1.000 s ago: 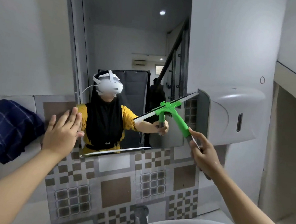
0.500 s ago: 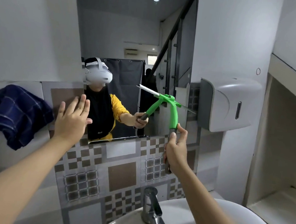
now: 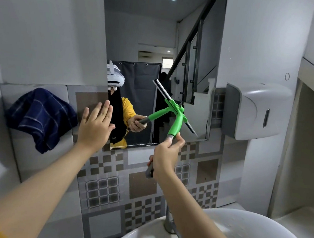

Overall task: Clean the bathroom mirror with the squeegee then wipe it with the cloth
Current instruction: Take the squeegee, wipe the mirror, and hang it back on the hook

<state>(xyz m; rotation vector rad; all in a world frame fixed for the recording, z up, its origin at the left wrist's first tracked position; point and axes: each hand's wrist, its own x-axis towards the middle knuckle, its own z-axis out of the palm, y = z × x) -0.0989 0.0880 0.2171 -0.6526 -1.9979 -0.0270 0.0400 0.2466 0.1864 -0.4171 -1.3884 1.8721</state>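
The bathroom mirror point(image 3: 156, 32) hangs on the wall above a patterned tile band. My right hand point(image 3: 165, 158) grips the grey handle of a green squeegee point(image 3: 176, 124), whose blade lies slanted against the mirror's lower right part. My left hand point(image 3: 96, 126) is flat and open, fingers together, resting at the mirror's lower left edge on the tile. A dark blue checked cloth point(image 3: 41, 117) hangs on the wall to the left of that hand, untouched.
A white dispenser point(image 3: 256, 111) is mounted on the wall right of the mirror, close to the blade's end. Below is a white basin point(image 3: 246, 235) with a metal tap point(image 3: 170, 223). A recessed shelf point(image 3: 304, 213) opens at the far right.
The squeegee blade has swung from pointing up-right to slanting down toward the mirror's lower right corner. My right hand has moved left and lower; my left hand stays at the mirror's edge.
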